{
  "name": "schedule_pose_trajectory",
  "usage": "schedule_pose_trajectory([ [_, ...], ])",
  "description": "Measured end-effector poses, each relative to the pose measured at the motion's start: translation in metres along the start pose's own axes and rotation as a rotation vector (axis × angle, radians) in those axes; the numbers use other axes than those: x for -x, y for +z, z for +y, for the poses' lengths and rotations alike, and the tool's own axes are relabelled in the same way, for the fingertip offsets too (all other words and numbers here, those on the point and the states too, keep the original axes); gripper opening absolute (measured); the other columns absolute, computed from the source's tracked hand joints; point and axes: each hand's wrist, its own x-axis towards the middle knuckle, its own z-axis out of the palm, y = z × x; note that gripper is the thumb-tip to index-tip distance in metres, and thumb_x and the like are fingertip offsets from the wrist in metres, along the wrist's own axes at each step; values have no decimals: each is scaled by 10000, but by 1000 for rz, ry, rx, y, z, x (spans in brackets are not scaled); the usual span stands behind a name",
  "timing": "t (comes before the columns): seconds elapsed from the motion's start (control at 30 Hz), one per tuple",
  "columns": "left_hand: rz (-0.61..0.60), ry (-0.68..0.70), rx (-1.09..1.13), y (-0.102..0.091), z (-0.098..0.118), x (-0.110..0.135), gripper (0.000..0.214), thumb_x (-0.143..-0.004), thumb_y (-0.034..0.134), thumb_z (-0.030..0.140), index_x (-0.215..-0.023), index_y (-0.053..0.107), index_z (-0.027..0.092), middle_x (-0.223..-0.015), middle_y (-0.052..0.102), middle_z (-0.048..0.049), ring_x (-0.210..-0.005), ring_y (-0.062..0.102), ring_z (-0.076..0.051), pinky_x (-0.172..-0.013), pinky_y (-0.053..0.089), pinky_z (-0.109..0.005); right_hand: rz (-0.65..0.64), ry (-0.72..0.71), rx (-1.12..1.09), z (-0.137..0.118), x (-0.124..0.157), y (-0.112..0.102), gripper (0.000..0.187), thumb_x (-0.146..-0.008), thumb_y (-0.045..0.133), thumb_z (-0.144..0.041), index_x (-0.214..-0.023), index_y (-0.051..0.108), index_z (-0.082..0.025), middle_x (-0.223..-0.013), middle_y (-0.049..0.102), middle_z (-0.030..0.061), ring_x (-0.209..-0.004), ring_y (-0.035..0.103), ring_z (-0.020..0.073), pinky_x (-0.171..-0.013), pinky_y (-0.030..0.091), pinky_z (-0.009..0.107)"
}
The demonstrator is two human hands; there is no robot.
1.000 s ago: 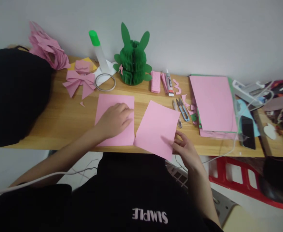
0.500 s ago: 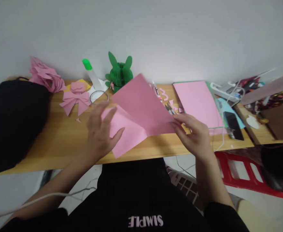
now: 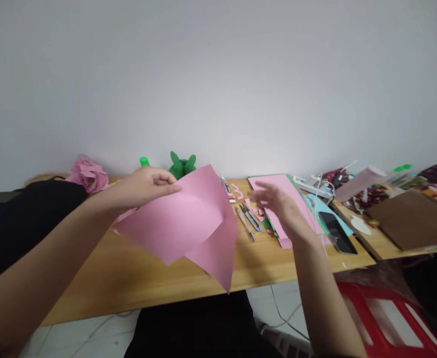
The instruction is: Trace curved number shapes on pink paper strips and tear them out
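My left hand (image 3: 153, 184) pinches the upper edge of a folded sheet of pink paper (image 3: 173, 223), which hangs at a slant above the wooden table (image 3: 102, 288). Off to the right, my right hand (image 3: 274, 199) has its fingers spread, slightly smeared by motion, with nothing in them. It hovers in front of a stack of pink and green paper sheets (image 3: 293, 194). Between the hands lie thread snips (image 3: 251, 218), a slim pointed tool (image 3: 244, 223) and small pink paper cut-outs (image 3: 237, 191).
Behind the sheet stands a green paper rabbit-eared figure (image 3: 183, 164). A crumpled pink paper piece (image 3: 88, 174) and a black cloth item (image 3: 28, 204) sit left. Rightward are a phone (image 3: 337, 232), a power strip (image 3: 311, 188), a brown board (image 3: 408, 219) and a red stool (image 3: 390, 318).
My left hand now grips the pink paper, which has swung left and tilted. My right hand has let go of it and moved away, fingers apart. The view has tipped up.
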Motion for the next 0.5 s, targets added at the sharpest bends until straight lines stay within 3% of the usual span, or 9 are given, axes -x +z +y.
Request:
schedule_pose_trajectory([
  [0.1, 67, -152, 249, 6, -26, 7, 217, -726, 690, 433, -716, 701, 216, -760, 724, -34, -660, 645, -192, -548, 467, -245, -223, 294, -52, 46, 23, -14, 788, -639, 596, -869, -1115, 708, -251, -1116, 752, 126, -1016, 706, 282, -902, 512, 449],
  [0.17, 66, -262, 461, 12, -38, 13, 218, -681, 730, 414, -742, 699, 207, -722, 720, -36, -592, 632, -179, -503, 468, -238, -349, 379, -181, 68, 39, -16, 797, -630, 601, -875, -1133, 699, -264, -1127, 750, 130, -1064, 695, 292, -923, 501, 464],
  [0.23, 67, -351, 638, 21, -49, 17, 223, -632, 765, 373, -751, 691, 199, -681, 710, -24, -541, 618, -162, -474, 468, -227, -446, 378, -334, 83, 52, -14, 868, -610, 600, -890, -1221, 653, -275, -1218, 716, 136, -1141, 668, 299, -979, 475, 476],
  [0.37, 97, -416, 745, 44, -71, 26, 204, -600, 763, 322, -716, 648, 200, -605, 663, 8, -517, 612, -154, -457, 476, -227, -494, 269, -411, 99, 67, 1, 1130, -458, 769, -821, -1415, 484, -292, -1437, 562, 162, -1336, 529, 326, -1094, 388, 506],
  [0.43, 103, -427, 765, 56, -82, 31, 217, -593, 763, 318, -719, 634, 197, -593, 652, 10, -521, 619, -161, -459, 483, -236, -486, 256, -292, 102, 70, 19, 1222, -381, 910, -647, -1453, 436, -300, -1509, 483, 160, -1399, 455, 333, -1146, 330, 519],
  [0.5, 110, -427, 784, 67, -90, 36, 240, -587, 762, 329, -732, 630, 192, -596, 652, 6, -518, 622, -161, -459, 486, -239, -374, 253, -156, 104, 72, 42, 1211, -330, 979, -441, -1423, 477, -296, -1516, 471, 143, -1407, 439, 330, -1160, 325, 509],
])
